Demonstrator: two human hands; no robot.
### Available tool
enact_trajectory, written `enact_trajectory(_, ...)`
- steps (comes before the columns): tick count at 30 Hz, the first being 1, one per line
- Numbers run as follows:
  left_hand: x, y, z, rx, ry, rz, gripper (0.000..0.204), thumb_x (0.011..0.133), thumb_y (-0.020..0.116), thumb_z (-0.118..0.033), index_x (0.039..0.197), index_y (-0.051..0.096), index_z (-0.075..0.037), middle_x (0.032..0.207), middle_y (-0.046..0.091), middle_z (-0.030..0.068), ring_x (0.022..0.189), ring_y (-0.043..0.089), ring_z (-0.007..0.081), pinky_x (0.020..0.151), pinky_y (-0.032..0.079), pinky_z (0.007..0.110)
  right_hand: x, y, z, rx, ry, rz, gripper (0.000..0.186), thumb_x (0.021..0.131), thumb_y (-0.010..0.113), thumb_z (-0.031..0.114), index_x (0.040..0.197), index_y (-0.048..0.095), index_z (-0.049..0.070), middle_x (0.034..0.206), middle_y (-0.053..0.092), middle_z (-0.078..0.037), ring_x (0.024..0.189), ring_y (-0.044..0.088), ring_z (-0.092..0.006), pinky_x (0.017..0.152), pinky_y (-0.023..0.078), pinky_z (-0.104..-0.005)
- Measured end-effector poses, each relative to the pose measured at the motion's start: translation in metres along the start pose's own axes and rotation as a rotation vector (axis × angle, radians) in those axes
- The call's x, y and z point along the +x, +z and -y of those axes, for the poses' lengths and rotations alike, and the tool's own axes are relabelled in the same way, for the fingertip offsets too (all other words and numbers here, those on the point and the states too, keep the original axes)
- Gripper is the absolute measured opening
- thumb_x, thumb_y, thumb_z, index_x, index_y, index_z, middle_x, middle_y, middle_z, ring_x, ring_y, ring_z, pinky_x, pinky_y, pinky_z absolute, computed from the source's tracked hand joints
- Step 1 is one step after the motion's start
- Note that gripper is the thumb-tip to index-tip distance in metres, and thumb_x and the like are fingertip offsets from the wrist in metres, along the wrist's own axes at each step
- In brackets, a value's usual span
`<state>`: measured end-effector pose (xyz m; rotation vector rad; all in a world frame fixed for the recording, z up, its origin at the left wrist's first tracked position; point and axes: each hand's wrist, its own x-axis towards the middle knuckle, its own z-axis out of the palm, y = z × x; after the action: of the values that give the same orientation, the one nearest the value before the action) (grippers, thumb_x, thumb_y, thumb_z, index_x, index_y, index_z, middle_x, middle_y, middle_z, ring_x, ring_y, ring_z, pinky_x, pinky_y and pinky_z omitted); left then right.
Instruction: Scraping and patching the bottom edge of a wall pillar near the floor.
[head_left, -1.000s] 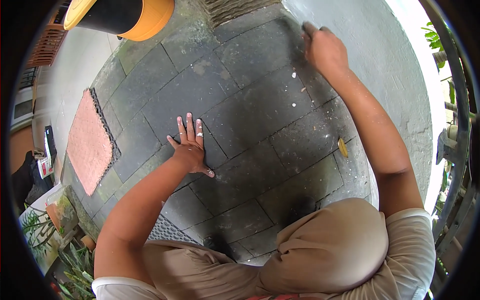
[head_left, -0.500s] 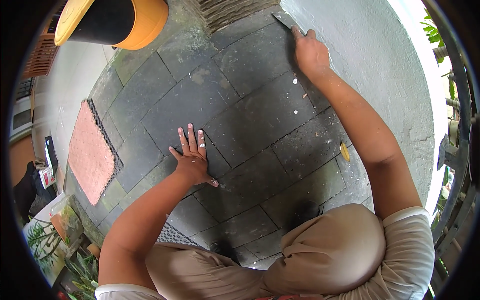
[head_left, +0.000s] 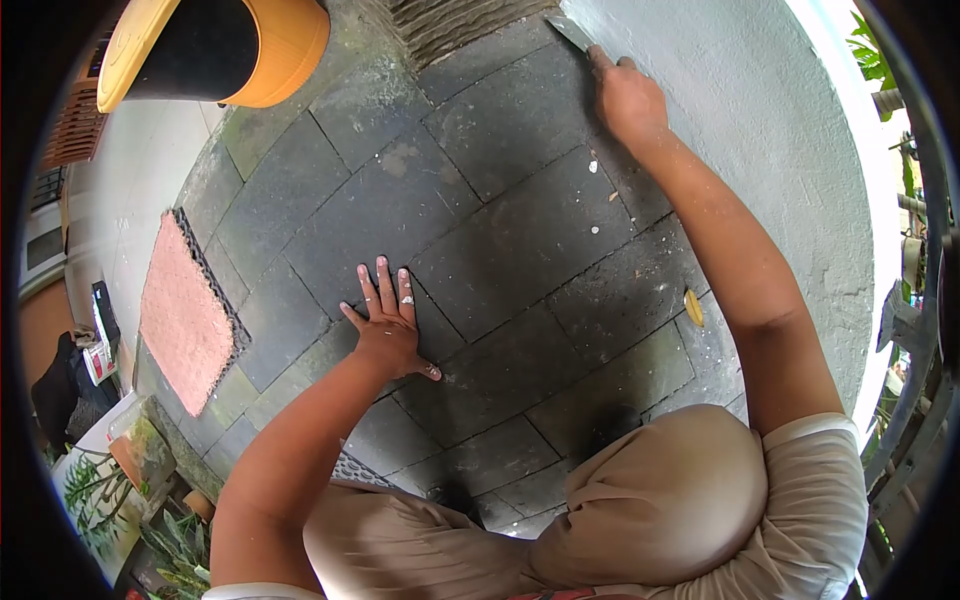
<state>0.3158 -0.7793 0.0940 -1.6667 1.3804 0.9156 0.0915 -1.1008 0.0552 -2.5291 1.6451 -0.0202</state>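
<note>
My right hand is closed around a scraper at the far right, its palm side and most of the handle hidden from me. The flat metal blade of the scraper points up and left, close to where the pale grey wall meets the floor. On the dark stone tiles, my left hand lies palm down with its fingers spread, holding nothing. White specks of paint or plaster mark its fingertips.
A yellow and black bin stands at the far left. Below it lies a pink mat. Near my right forearm are a yellow leaf and several white chips. Rough stacked stone borders the tiles ahead; potted plants stand at lower left.
My right hand and the scraper have shifted very slightly right along the wall's foot. The left hand stays planted on the tiles; the whole view has tilted a little.
</note>
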Motion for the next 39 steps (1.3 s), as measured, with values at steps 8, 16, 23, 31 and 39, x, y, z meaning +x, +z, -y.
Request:
enact_trajectory(8, -0.001, -0.005, 0.004, -0.003, -0.003, -0.010, 0.159, 0.050, 0.084, -0.070, 0.152, -0.011, 0.006, 0.155, -0.026, 0.0326, 0.142, -0.021, 0.0553, 0.103, 0.015, 0.080, 0.000, 0.003, 0.003, 0.009, -0.012, -0.017, 0.044, 0.092, 0.047, 0.007, 0.135, 0.052, 0.012, 0.111, 0.062, -0.024, 0.095, 0.067, -0.0419, 0.081, 0.055, -0.0502)
enact_trajectory(16, 0.000, 0.001, 0.003, -0.012, 0.005, -0.044, 0.161, 0.047, 0.086, -0.069, 0.152, -0.010, 0.008, 0.155, -0.024, 0.0333, 0.143, -0.021, 0.0550, 0.103, 0.016, 0.080, 0.008, 0.002, 0.001, 0.018, -0.045, -0.054, 0.041, 0.092, 0.045, 0.009, 0.131, 0.055, 0.012, 0.107, 0.065, -0.024, 0.094, 0.067, -0.0420, 0.081, 0.054, -0.0507)
enact_trajectory(23, -0.003, 0.001, 0.003, -0.005, -0.013, -0.022, 0.159, 0.050, 0.085, -0.070, 0.153, -0.011, 0.004, 0.156, -0.027, 0.0309, 0.143, -0.022, 0.0542, 0.104, 0.014, 0.079, 0.012, -0.010, 0.005, 0.039, -0.064, -0.062, 0.044, 0.091, 0.046, 0.008, 0.134, 0.055, 0.015, 0.108, 0.066, -0.022, 0.100, 0.066, -0.0402, 0.084, 0.054, -0.0491)
enact_trajectory(31, -0.002, -0.001, 0.002, -0.008, -0.015, -0.021, 0.158, 0.052, 0.085, -0.068, 0.154, -0.013, -0.001, 0.157, -0.027, 0.0283, 0.144, -0.022, 0.0528, 0.105, 0.013, 0.079, 0.014, -0.004, -0.006, -0.012, -0.079, -0.034, 0.041, 0.092, 0.048, 0.012, 0.132, 0.056, 0.017, 0.110, 0.066, -0.021, 0.100, 0.066, -0.0392, 0.084, 0.054, -0.0487)
enact_trajectory(39, -0.002, 0.001, 0.001, 0.013, -0.005, -0.045, 0.162, 0.048, 0.084, -0.071, 0.152, -0.013, 0.007, 0.155, -0.027, 0.0327, 0.143, -0.021, 0.0548, 0.104, 0.017, 0.079, 0.009, -0.008, -0.007, -0.055, -0.071, 0.008, 0.039, 0.092, 0.048, 0.012, 0.129, 0.058, 0.014, 0.107, 0.067, -0.020, 0.100, 0.067, -0.0389, 0.083, 0.054, -0.0491)
